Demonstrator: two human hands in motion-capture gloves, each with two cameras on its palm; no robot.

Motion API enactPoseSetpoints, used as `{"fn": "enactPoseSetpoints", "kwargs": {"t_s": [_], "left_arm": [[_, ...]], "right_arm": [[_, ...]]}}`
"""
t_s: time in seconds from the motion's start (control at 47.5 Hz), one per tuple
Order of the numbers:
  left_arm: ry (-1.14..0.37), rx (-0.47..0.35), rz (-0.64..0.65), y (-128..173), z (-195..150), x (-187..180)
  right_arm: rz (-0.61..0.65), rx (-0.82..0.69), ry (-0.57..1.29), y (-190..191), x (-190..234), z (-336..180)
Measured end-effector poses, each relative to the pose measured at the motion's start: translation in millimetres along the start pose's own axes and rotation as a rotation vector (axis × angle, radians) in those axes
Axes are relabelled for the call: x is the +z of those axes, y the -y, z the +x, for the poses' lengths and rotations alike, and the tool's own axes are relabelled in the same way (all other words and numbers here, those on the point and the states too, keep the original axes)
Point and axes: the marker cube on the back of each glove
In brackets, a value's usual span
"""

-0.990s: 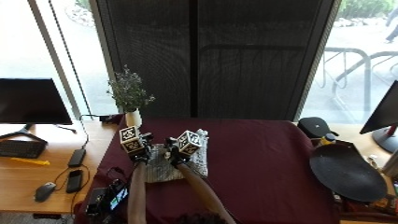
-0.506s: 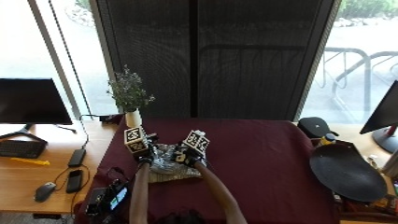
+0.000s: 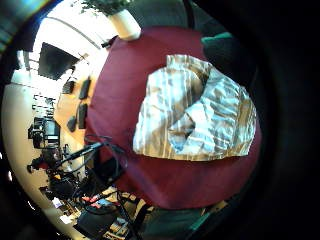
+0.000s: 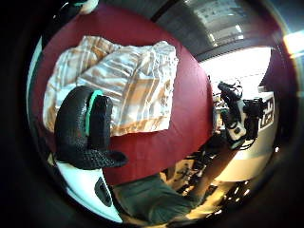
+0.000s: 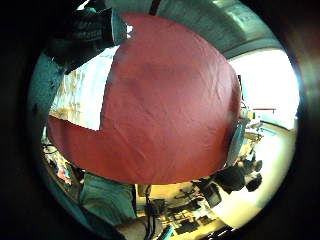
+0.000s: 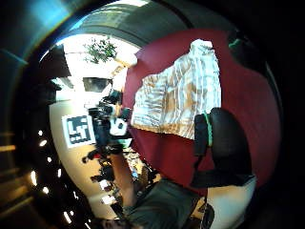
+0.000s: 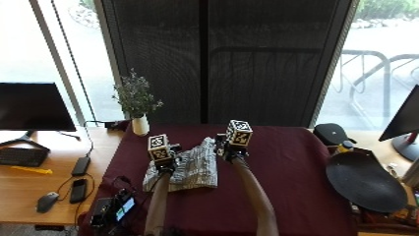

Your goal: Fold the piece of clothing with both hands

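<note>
Comparing with the outside view of half a second ago, I see both hands lifted apart and off the cloth: then they sat close together on the garment, now the left hand [image 7: 164, 158] hangs over its left edge and the right hand [image 7: 229, 151] hangs beside its far right corner. The striped garment [image 7: 189, 169] lies in a loose, partly folded heap on the dark red tablecloth [image 7: 288, 187], toward the left half of the table, and it shows wider than before. In the left thumb side palm view the garment [image 4: 118, 80] lies flat below the palm and a black-gloved thumb [image 4: 83, 128] stands clear of it, holding nothing; the right thumb side palm view shows the same, with a thumb [image 6: 224, 143] above the cloth edge and no fabric pinched. I read both hands as relaxed and empty. Around the work, a white vase with a sprig [image 7: 139, 124] stands at the far left corner of the table, a keyboard [image 7: 23, 156], a mouse [image 7: 45, 201] and a phone [image 7: 78, 190] lie on the wooden desk to the left, and a round black pad [image 7: 363, 182] lies to the right. Nothing lies between the hands and the garment.
</note>
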Motion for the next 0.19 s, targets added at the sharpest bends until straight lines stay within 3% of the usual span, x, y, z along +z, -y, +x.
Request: {"fn": "enactPoseSetpoints", "kwargs": {"t_s": [0.063, 0.126, 0.19], "left_arm": [[-0.005, 0.0, -0.006, 4.4, 1.0, 8.4], [0.035, -0.039, -0.032, 5.3, -2.8, 11.9], [0.065, -0.065, -0.065, -6.2, -3.3, 5.9]], "right_arm": [[-0.004, -0.002, 0.035, -3.7, -10.2, 3.6], [-0.086, -0.023, 0.113, -7.1, -13.0, 4.8], [-0.045, 0.034, 0.047, 7.0, -3.1, 20.0]]}}
